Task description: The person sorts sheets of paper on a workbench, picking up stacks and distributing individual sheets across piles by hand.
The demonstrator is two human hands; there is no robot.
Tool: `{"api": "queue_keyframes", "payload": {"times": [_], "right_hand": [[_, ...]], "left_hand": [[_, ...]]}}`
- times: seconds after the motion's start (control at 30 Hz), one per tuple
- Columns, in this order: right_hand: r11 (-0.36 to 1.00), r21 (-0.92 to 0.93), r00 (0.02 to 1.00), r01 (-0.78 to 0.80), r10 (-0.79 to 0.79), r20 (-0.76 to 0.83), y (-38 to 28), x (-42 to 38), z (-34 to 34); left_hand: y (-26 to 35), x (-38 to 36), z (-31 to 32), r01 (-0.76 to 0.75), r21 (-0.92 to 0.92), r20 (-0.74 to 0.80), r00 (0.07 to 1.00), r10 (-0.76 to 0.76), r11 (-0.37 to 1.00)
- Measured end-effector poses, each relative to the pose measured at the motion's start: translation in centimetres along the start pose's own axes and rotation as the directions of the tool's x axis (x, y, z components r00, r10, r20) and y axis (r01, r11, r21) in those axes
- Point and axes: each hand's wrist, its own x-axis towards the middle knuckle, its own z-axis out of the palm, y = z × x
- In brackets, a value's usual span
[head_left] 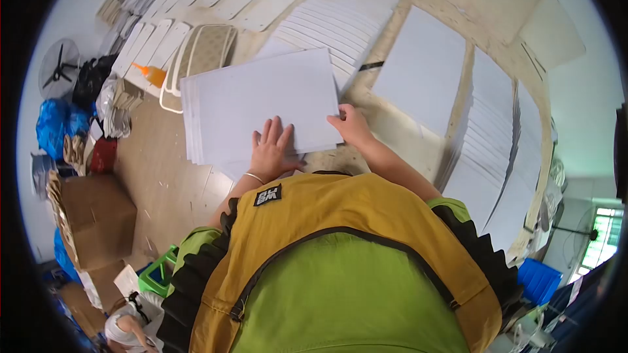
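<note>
A small stack of large white sheets [261,101] lies slightly fanned in front of me, its lower edge toward my body. My left hand [269,151] rests flat on the lower part of the top sheet, fingers spread. At the right edge, my right hand [352,124] pinches the sheet's side between thumb and curled fingers. How many layers it grips is hidden. Just beyond, a fanned pile of white sheets [337,23] sits partly under the stack's far corner.
More white sheets [422,68] and overlapping piles [481,137] line the table to the right. Left of the stack are beige padded panels [208,52] and an orange-tipped glue bottle [152,75]. A cardboard box [98,219] stands on the floor; another person [134,320] is at lower left.
</note>
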Motion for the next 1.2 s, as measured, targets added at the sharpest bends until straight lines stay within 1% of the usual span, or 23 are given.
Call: {"api": "queue_keyframes", "payload": {"times": [0.13, 0.17, 0.2, 0.23, 0.27, 0.3, 0.37, 0.4, 0.43, 0.47, 0.5, 0.57, 0.6, 0.67, 0.7, 0.77, 0.8, 0.9, 1.03, 1.1, 1.13, 1.17, 1.2], "right_hand": [[0.985, -0.169, 0.979, 0.033, 0.002, 0.201, -4.2, 1.4, 0.6], [0.984, 0.166, 0.959, -0.057, 0.008, 0.284, -6.0, 1.3, 0.5], [0.864, 0.473, 0.933, -0.176, -0.007, 0.360, -8.0, 1.0, 0.3], [0.635, 0.711, 0.906, -0.301, -0.042, 0.421, -9.0, 1.2, 0.4], [0.642, 0.703, 0.903, -0.304, -0.040, 0.427, -9.1, 1.7, 1.2], [0.777, 0.610, 0.914, -0.156, -0.121, 0.388, -8.9, 2.3, 2.4], [0.920, 0.357, 0.893, 0.164, -0.292, 0.342, -7.7, 3.6, 5.3], [0.925, 0.208, 0.865, 0.319, -0.374, 0.336, -6.9, 4.1, 6.5], [0.886, 0.053, 0.826, 0.461, -0.450, 0.340, -6.3, 4.5, 7.2], [0.805, -0.103, 0.778, 0.584, -0.518, 0.356, -5.9, 4.8, 7.1], [0.807, -0.106, 0.782, 0.581, -0.517, 0.347, -5.5, 4.5, 6.8], [0.541, -0.475, 0.720, 0.694, -0.510, 0.470, -4.8, 2.4, 6.3], [0.345, -0.607, 0.689, 0.716, -0.490, 0.534, -4.9, 2.4, 6.2], [0.369, -0.594, 0.697, 0.715, -0.452, 0.557, -5.4, 2.6, 6.2], [0.384, -0.596, 0.709, 0.705, -0.403, 0.579, -5.6, 2.5, 6.1], [0.400, -0.584, 0.706, 0.707, -0.354, 0.613, -5.1, 3.1, 6.3], [0.411, -0.577, 0.707, 0.706, -0.360, 0.609, -4.9, 3.1, 6.3], [0.443, -0.562, 0.714, 0.699, -0.375, 0.592, -4.3, 3.3, 6.5], [0.452, -0.553, 0.712, 0.700, -0.376, 0.593, -3.7, 4.1, 6.4], [0.560, -0.418, 0.682, 0.716, -0.432, 0.590, -3.2, 5.5, 6.1], [0.606, -0.345, 0.669, 0.717, -0.457, 0.586, -3.0, 5.9, 5.7], [0.606, -0.348, 0.671, 0.716, -0.457, 0.584, -2.9, 6.4, 5.0], [0.873, 0.046, 0.725, 0.485, -0.431, 0.536, -2.8, 7.0, 4.1]], "left_hand": [[-1.3, 0.5, 0.1, 0.064, -0.257, -0.047, 0.996, -0.079, 0.964], [-2.1, 0.5, 0.5, 0.085, -0.271, -0.051, 0.993, -0.103, 0.959], [-2.8, 0.5, 1.0, 0.044, -0.325, -0.121, 0.989, -0.088, 0.945], [-3.6, 0.8, 1.4, -0.004, -0.373, -0.192, 0.979, -0.073, 0.928], [-4.4, 1.0, 1.8, -0.060, -0.412, -0.263, 0.963, -0.056, 0.909], [-5.3, 1.0, 1.5, -0.057, -0.417, -0.265, 0.962, -0.061, 0.907], [-7.9, 0.6, -0.1, -0.054, -0.524, -0.421, 0.884, -0.204, 0.850], [-9.8, 0.3, -1.0, 0.086, -0.445, -0.416, 0.861, -0.292, 0.891], [-11.9, -0.6, -2.8, 0.146, -0.501, -0.404, 0.832, -0.380, 0.853], [-15.8, -1.6, -2.1, 0.260, -0.539, -0.423, 0.739, -0.524, 0.801], [-19.2, -3.1, -3.7, 0.287, -0.475, -0.554, 0.636, -0.537, 0.832], [-19.1, -5.9, -12.5, 0.414, -0.471, -0.684, 0.386, -0.619, 0.779], [-18.7, -6.3, -16.1, 0.295, -0.341, -0.875, 0.248, -0.416, 0.893], [-18.3, -8.6, -20.2, 0.563, -0.253, -0.940, 0.048, -0.337, 0.786], [-18.0, -8.9, -22.1, 0.575, -0.230, -0.944, 0.062, -0.323, 0.785], [-17.5, -8.9, -24.6, 0.481, -0.064, -0.997, -0.070, -0.034, 0.874], [-17.4, -10.0, -25.8, 0.497, -0.051, -0.998, -0.066, -0.021, 0.866], [-18.6, -12.5, -28.7, 0.766, -0.151, -0.976, -0.217, 0.030, 0.625], [-17.0, -11.5, -31.0, 0.860, -0.092, -0.995, -0.092, -0.024, 0.503], [-15.5, -10.2, -31.1, 0.909, -0.061, -0.996, -0.026, -0.091, 0.413], [-11.8, -7.6, -29.9, 0.717, 0.220, -0.965, 0.258, 0.042, 0.662], [-8.8, -5.2, -28.5, 0.389, 0.448, -0.849, 0.466, 0.248, 0.805], [-10.6, -4.9, -25.1, 0.195, 0.417, -0.774, 0.589, 0.234, 0.888]]}}
